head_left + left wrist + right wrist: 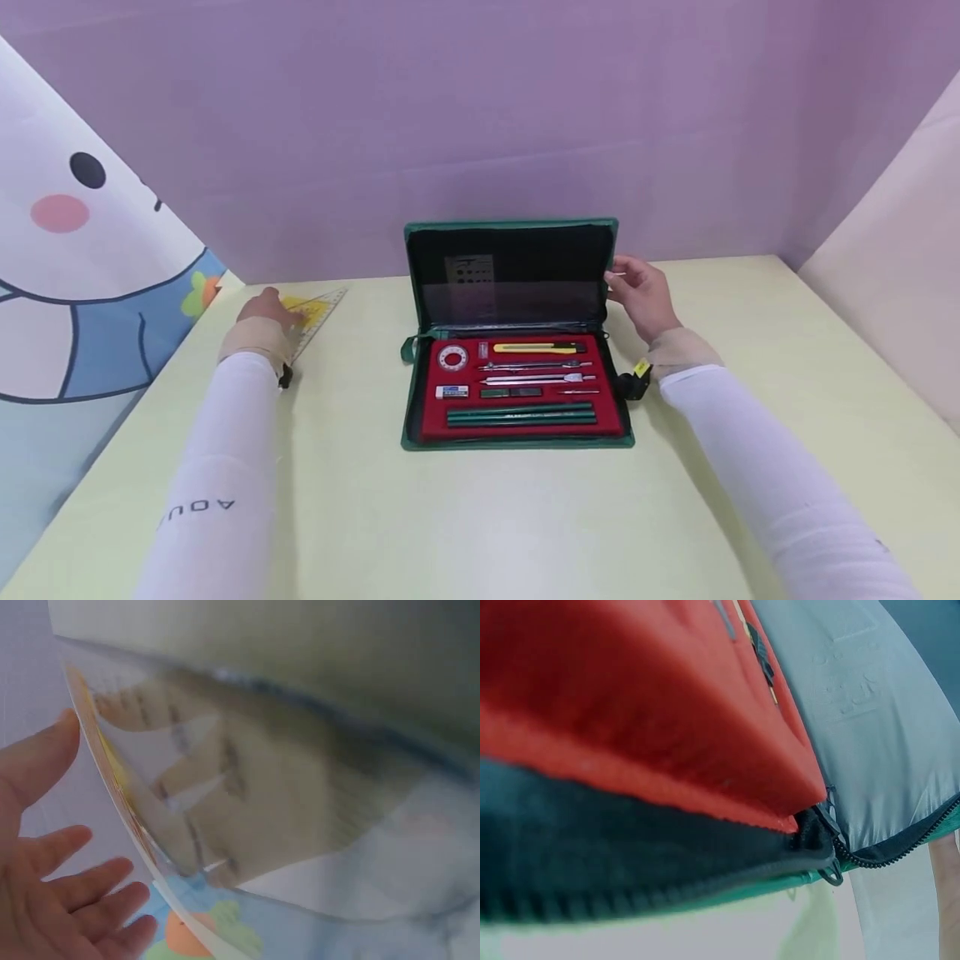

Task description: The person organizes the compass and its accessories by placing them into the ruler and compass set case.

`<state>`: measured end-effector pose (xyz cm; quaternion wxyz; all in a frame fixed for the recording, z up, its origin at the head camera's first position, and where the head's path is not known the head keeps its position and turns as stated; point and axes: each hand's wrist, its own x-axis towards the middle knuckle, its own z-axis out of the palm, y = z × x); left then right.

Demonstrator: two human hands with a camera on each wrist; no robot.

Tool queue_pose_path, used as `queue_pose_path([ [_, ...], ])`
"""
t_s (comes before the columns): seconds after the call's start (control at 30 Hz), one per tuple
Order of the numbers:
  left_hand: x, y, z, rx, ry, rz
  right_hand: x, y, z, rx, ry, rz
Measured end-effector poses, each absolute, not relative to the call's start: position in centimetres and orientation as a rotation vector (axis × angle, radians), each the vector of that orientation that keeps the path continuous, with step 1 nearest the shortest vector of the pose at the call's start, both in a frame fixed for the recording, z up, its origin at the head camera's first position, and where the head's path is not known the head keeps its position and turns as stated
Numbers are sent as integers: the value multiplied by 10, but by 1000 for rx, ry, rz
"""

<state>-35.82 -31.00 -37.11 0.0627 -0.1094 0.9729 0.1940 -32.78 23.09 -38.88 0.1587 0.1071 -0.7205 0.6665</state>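
A green zip-up drawing instrument case stands unfolded on the table, its black-lined lid raised. My right hand holds the lid's right edge, with fingers and thumb at the rim. Close up in the right wrist view are the red tray and the zipper corner. Far to the left, my left hand is at a set of clear and yellow set squares. The left wrist view has its thumb touching the sheet's edge, the other fingers loosely spread.
The red tray bears a white ring, a yellow cutter, compasses, an eraser and green pencils. A stencil sits in the lid pocket. Purple cloth backs the pale table.
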Motion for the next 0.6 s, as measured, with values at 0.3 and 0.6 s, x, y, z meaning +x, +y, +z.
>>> queue_pose_path([
  [0.3, -350, -297, -363, -378, 2931, 536, -328, 234, -389, 330, -2046, 1927],
  [0.6, -356, -307, -363, -445, 2956, 763, -328, 234, -387, 336, -2061, 1923],
])
